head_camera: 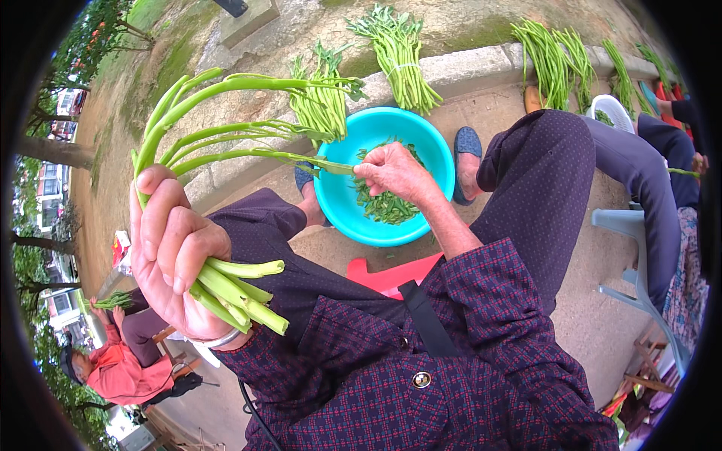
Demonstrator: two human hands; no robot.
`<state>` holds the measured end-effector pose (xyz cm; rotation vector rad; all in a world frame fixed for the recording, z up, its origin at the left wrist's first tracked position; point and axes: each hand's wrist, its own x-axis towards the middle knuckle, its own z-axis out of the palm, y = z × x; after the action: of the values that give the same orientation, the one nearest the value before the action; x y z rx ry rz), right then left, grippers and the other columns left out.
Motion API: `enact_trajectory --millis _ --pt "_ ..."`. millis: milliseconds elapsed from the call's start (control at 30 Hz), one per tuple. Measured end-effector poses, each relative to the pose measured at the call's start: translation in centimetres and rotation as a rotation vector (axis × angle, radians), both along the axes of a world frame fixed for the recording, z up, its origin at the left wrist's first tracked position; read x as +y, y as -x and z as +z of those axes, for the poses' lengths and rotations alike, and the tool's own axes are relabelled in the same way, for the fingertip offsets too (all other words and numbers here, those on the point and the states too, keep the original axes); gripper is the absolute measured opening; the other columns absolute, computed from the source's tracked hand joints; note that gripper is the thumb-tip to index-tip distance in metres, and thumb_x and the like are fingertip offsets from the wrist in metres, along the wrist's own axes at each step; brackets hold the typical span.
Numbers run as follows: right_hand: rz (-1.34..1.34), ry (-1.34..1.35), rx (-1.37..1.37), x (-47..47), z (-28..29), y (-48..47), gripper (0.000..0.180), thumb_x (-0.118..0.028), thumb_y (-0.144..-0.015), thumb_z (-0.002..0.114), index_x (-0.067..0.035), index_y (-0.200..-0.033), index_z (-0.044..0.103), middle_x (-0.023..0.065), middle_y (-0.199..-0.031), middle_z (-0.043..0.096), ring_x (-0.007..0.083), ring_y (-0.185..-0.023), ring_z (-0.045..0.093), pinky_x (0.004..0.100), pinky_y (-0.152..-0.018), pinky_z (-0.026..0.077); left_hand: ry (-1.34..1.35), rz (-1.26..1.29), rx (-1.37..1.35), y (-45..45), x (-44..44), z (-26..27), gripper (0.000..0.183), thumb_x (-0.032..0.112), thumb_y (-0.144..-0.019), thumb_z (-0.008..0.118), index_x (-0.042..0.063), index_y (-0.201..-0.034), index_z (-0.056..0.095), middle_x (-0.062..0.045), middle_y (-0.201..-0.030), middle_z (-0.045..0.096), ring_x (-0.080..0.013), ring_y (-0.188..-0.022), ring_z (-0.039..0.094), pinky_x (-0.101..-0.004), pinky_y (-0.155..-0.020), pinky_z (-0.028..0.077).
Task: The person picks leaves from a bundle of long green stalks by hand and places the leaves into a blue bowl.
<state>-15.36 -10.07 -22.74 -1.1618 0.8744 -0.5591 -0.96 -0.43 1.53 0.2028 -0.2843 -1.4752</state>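
Observation:
My left hand (177, 242) is closed around several hollow green stems (242, 290), which look like water spinach. Their broken ends stick out below my fist, and the leafy tips arch over to the right. With thumb and fingers, my right hand (397, 172) pinches a narrow leaf (337, 167) at the tip of one stem, above a turquoise plastic basin (333, 208). Short green pieces (392, 208) lie in the bottom of the basin, partly hidden by my right hand. The basin stands on the ground between my slippered feet.
Beyond the basin, a loose bunch (321, 101) and a tied bunch (403, 70) of greens lean on a stone kerb (462, 67). More greens (544, 67) hang over it to the right. A person with a white basket (612, 110) sits at right, another person (124, 372) at left.

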Motion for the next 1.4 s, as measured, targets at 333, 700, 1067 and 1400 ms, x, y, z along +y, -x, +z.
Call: enact_trajectory --millis 333,700,1067,1400 --pt "-0.070 0.105 0.033 -0.1 -0.5 -0.1 0.022 -0.011 -0.076 0.048 0.005 -0.066 0.061 0.0110 -0.056 0.060 0.0153 -0.049 0.059 0.0313 -0.050 0.048 -0.015 0.006 -0.003 0.1 0.1 0.0 0.023 0.018 -0.097 0.025 -0.002 -0.100 0.035 -0.002 -0.063 0.036 -0.0078 -0.039 0.031 -0.0210 -0.034 0.032" --pt "-0.036 0.215 0.144 0.2 0.0 0.4 0.024 -0.018 -0.081 0.055 0.002 -0.069 0.060 0.0034 -0.057 0.056 0.0093 -0.049 0.056 0.0246 -0.046 0.044 0.003 0.007 -0.002 0.1 0.4 0.6 0.021 0.018 -0.097 0.028 -0.002 -0.099 0.035 -0.003 -0.062 0.036 -0.0085 -0.041 0.033 -0.0212 -0.033 0.033" --pt "0.076 -0.071 -0.035 -0.1 -0.7 -0.1 0.021 -0.014 -0.082 0.049 0.004 -0.079 0.059 0.0040 -0.067 0.057 0.0120 -0.057 0.059 0.0239 -0.054 0.050 -0.004 0.012 -0.013 0.0 0.1 0.6 0.019 0.017 -0.097 0.028 0.000 -0.097 0.035 -0.002 -0.062 0.036 -0.0086 -0.041 0.033 -0.0213 -0.034 0.032" --pt "-0.144 0.034 0.044 0.1 -1.3 -0.2 0.023 -0.015 -0.076 0.047 0.003 -0.070 0.061 0.0100 -0.058 0.060 0.0144 -0.049 0.059 0.0265 -0.046 0.047 -0.032 0.032 0.033 0.9 1.0 1.6 0.018 0.015 -0.096 0.027 0.000 -0.097 0.035 -0.004 -0.058 0.039 -0.0110 -0.036 0.033 -0.0227 -0.027 0.030"
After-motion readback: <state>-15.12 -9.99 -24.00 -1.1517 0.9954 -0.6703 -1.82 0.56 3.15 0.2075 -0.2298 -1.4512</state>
